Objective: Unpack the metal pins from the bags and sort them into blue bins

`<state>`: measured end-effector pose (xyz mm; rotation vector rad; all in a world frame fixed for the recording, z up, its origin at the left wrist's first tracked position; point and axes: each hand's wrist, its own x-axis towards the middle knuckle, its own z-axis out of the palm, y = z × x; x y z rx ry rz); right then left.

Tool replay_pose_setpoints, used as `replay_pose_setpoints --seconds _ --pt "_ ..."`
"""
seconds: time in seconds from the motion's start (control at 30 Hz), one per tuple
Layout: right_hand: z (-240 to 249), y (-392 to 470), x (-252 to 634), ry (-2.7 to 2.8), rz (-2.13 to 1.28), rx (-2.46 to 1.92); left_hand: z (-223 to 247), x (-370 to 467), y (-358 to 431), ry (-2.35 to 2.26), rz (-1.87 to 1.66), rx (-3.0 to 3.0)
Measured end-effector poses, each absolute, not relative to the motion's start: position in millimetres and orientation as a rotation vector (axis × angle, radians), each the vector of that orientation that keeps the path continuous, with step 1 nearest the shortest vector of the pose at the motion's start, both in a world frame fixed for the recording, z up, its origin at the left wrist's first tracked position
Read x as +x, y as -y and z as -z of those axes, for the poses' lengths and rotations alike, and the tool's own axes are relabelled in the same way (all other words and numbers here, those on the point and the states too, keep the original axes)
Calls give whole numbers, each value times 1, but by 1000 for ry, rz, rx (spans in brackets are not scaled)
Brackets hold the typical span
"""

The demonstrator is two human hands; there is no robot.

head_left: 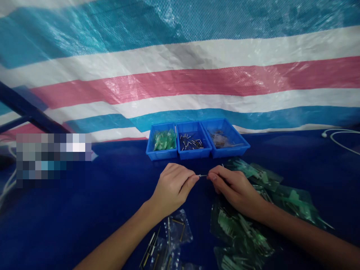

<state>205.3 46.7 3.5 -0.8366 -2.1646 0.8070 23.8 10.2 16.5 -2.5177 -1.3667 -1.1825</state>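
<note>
A short, thin metal piece (203,175) spans the small gap between my two hands, just in front of the blue bins. My left hand (176,185) pinches its left end between thumb and fingers. Its right end is in the closed fingertips of my right hand (232,186). A light tip pokes up above the right fingers; what it belongs to is hidden. Green-tinted plastic bags (239,228) holding pale strips and thin rods lie below and beside my right hand. Small clear bags (180,227) with brass-coloured and silver pins rest below my left hand, beside loose thin rods (149,249).
Three blue bins stand in a row: the left (162,154) holds green pieces, the middle (194,152) small metal pins, the right (231,150) clear bags. A striped sheet (180,82) hangs behind. White cable (343,131) lies far right; dark bars stand left.
</note>
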Motion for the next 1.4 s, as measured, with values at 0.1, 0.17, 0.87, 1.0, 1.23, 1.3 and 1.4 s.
replay_pose_setpoints --seconds 0.1,0.17,0.87,1.0,1.23,1.3,1.4 --pt "-3 -46 206 2174 -817 -816 -17 23 -10 1385 1180 -2500" --pt "-2 -45 207 2174 -811 -808 -16 23 -10 1388 1181 -2495" --pt "0 -44 208 2129 -870 -830 -16 23 -9 1382 1202 -2498" --pt "-1 -45 207 2119 -850 -833 -16 24 -9 1365 1191 -2518" --pt "1 -44 206 2142 -827 -803 -15 23 -9 1358 1181 -2509" --pt "0 -44 207 2151 -824 -794 -15 22 -8 1367 1174 -2504" --pt "0 -44 207 2165 -794 -789 -14 22 -8 1373 1164 -2511"
